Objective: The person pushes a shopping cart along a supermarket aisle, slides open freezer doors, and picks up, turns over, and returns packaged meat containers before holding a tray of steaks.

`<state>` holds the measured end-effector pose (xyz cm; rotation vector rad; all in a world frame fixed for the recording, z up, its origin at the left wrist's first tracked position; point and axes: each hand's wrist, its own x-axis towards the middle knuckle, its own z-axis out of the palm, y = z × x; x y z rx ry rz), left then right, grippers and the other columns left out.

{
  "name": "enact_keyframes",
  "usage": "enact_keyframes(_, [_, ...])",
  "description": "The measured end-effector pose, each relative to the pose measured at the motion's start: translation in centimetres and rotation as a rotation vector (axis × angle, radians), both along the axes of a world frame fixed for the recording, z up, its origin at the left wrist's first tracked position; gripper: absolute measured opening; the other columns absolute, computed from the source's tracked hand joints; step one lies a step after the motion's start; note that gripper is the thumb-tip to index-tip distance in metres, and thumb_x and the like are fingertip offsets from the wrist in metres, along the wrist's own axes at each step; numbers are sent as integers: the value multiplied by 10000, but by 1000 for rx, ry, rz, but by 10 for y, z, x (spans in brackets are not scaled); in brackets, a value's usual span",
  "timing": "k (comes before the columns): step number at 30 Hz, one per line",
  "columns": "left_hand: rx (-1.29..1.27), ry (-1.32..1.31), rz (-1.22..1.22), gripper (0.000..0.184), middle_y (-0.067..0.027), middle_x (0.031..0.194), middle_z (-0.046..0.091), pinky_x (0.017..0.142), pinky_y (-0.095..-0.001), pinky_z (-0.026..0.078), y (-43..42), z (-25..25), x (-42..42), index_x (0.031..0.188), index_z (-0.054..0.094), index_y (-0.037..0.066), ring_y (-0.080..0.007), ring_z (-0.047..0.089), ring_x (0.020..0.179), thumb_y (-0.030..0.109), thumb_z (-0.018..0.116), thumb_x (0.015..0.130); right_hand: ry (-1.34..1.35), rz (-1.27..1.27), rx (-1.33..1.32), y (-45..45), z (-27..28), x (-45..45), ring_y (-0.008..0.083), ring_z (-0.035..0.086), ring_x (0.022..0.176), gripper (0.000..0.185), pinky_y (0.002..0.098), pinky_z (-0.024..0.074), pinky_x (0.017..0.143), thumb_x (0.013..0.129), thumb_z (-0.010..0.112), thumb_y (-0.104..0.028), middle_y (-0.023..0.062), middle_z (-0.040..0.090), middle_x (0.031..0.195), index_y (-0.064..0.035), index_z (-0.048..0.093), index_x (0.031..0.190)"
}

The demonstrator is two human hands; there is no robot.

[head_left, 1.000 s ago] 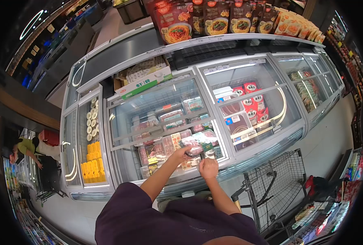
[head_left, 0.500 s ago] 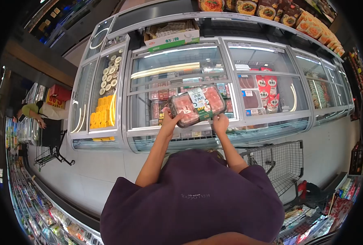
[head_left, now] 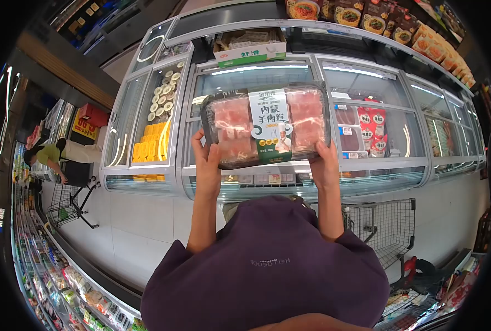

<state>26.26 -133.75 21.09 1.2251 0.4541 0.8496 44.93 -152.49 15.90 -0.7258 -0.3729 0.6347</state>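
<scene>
A black plastic tray of rolled lamb slices (head_left: 237, 124) is held up in front of me, its clear lid and its white-and-green label facing my head. My left hand (head_left: 206, 157) grips the lower left corner, thumb on the front. On the lower right corner my right hand (head_left: 325, 165) is closed in the same way. The pack hides much of the glass-topped freezer (head_left: 303, 190) behind it, where more packs lie partly covered from sight.
Left in the freezer are yellow packs (head_left: 152, 142); on the right, red-and-white bags (head_left: 373, 132). A carton (head_left: 251, 52) stands on the ledge above. A shopping cart (head_left: 389, 226) is beside me at right. Another person (head_left: 52, 157) stands with a cart (head_left: 68, 204) at far left.
Both hands have lifted the lamb tray up and closer to my head, so it looks larger. It has levelled out from its tilt, and my view has shifted slightly.
</scene>
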Motion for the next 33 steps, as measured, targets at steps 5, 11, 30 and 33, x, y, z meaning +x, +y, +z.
enact_keyframes(5, [70,-94,-145,675,-149,1402,444,1068,-362,402,-14,14,3,1484,190,84,-213,489,1256,176,609,963,34,-79,48,-12,14,-4,224,554,1214,635,399,446,1026,918,631,-253,119,544,1337,-7,367,1441])
enact_keyframes(11, [-190,-99,-259,684,-110,1437,426,1092,-391,387,-22,-9,11,1514,177,94,-207,454,1312,127,588,969,-273,-320,-55,-24,27,-14,215,455,1281,704,360,331,1100,929,645,-287,144,474,1396,41,334,1468])
enact_keyframes(30, [-270,-95,-200,666,-130,1397,467,1087,-429,400,-42,-20,27,1508,203,104,-255,496,1280,125,581,960,-353,-389,-224,-9,31,-4,205,457,1265,559,366,316,1102,968,563,-271,128,498,1370,23,415,1419])
enact_keyframes(33, [-256,-41,-124,665,-127,1391,469,1082,-420,406,-41,-23,29,1510,195,90,-246,508,1266,97,572,961,-341,-389,-158,-8,28,-3,203,465,1260,559,373,316,1105,966,556,-265,123,499,1368,9,399,1427])
